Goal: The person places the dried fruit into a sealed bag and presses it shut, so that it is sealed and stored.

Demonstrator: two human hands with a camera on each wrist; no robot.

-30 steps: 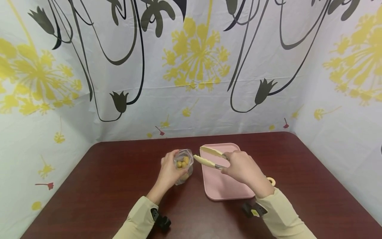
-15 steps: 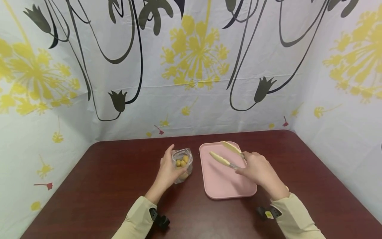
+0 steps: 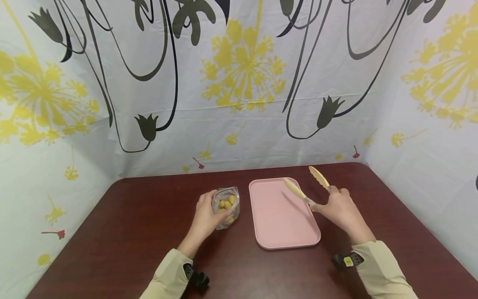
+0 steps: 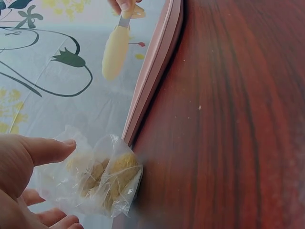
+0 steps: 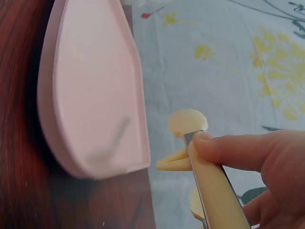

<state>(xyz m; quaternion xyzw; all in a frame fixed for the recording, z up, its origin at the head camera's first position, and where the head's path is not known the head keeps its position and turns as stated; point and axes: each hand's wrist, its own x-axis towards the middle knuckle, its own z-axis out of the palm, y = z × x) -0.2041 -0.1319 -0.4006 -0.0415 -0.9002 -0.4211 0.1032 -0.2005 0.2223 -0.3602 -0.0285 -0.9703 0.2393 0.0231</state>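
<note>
My left hand (image 3: 203, 216) holds a clear plastic bag (image 3: 234, 212) of small yellow-brown round pieces, its mouth open, left of the pink tray (image 3: 281, 226). Thumb and fingers lie around the bag (image 4: 112, 186) in the left wrist view. With its thumb and fingers my right hand (image 3: 344, 214) grips cream-tipped tongs (image 3: 295, 190), raised at the tray's right edge. Their two tips are spread apart, with nothing between them. In the right wrist view the thumb of the right hand (image 5: 267, 160) presses on the handle of the tongs (image 5: 214, 191).
A dark red wooden table (image 3: 149, 232) carries the tray, whose inside shows no items. White cloth (image 3: 239, 145) with yellow and grey plant patterns stands behind the table and along both sides.
My right hand has carried the tongs rightward, from beside the bag across to the tray's right edge. My left hand stays at the bag, its raised finger now lower than half a second ago.
</note>
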